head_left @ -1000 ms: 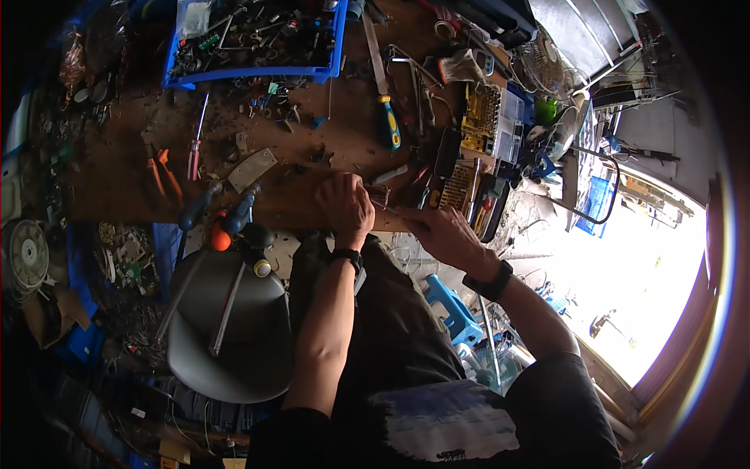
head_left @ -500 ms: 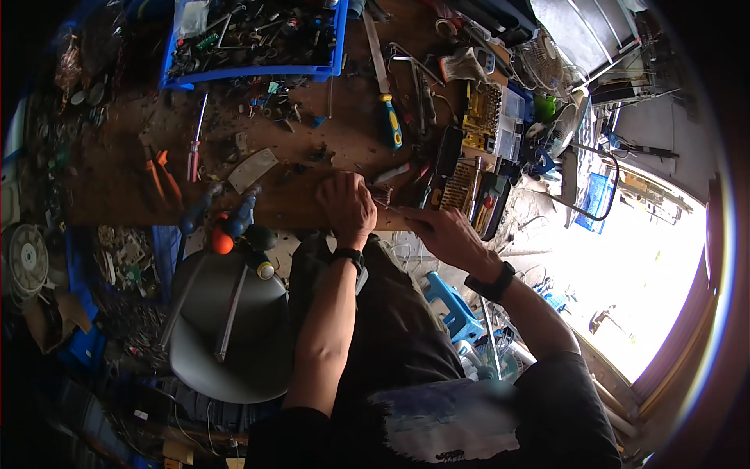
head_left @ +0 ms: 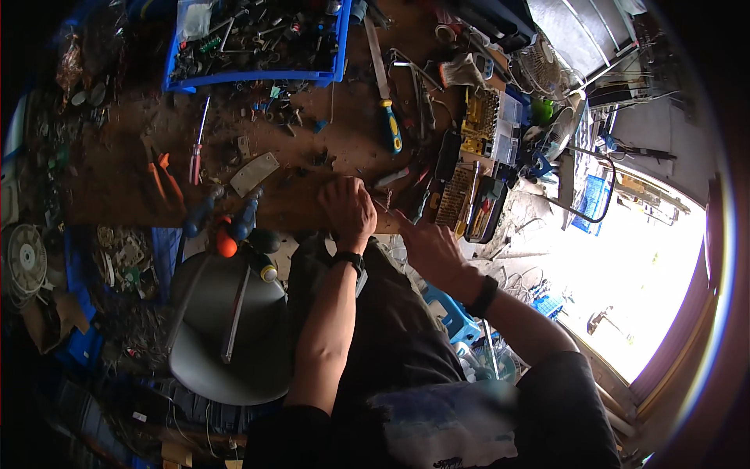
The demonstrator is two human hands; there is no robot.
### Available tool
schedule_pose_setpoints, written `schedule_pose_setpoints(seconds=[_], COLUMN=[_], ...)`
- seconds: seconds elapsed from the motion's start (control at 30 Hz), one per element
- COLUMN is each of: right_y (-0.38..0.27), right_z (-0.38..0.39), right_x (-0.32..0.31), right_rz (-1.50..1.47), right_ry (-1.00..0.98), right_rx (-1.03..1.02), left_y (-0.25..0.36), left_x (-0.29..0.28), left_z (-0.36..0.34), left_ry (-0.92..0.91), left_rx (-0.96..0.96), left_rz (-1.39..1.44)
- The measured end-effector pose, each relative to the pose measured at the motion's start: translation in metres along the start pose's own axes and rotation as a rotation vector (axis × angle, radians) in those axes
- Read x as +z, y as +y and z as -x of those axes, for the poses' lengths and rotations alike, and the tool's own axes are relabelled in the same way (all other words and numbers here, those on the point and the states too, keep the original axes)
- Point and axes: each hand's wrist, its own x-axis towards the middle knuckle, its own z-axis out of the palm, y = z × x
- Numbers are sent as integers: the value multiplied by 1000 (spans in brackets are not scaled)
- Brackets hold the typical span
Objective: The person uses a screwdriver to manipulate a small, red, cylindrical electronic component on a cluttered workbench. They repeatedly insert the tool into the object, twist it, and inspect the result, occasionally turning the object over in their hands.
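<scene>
Right hand: fingers closed on thin tool | tool mid-frame, up-left of right hand, long axis slanting toward left hand | left: curled, can't tell contents; right nearer

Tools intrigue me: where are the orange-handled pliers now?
In the head view, the orange-handled pliers lie on the workbench, left of the left hand, just left of a red-handled screwdriver.

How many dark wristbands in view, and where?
2. The left wristband is on the wrist below the left hand; the right wristband is behind the right hand. Any under the sleeves would be hidden.
</scene>
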Motion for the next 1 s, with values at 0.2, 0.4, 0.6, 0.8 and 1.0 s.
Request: schedule_pose_setpoints(seconds=[0.2,0.4,0.6,0.8,1.0], right_y=[-22,25,38,44,30], right_z=[-13,-48,-111,-171,-209], right_x=[3,-12,-64,-79,-99], right_rz=[-29,108,-24,100,268], right_ry=[-28,32,-315,-583,-759], right_rx=[74,-280,-275,-427,-318], left_y=[0,-1,-1,-3,0], left_x=[-2,3,3,2,2], left_z=[1,2,0,5,9], left_ry=[21,7,-17,19,22], left_rx=[-1,-14,-50,-59,-75], left_rz=[56,109,197,241,236])
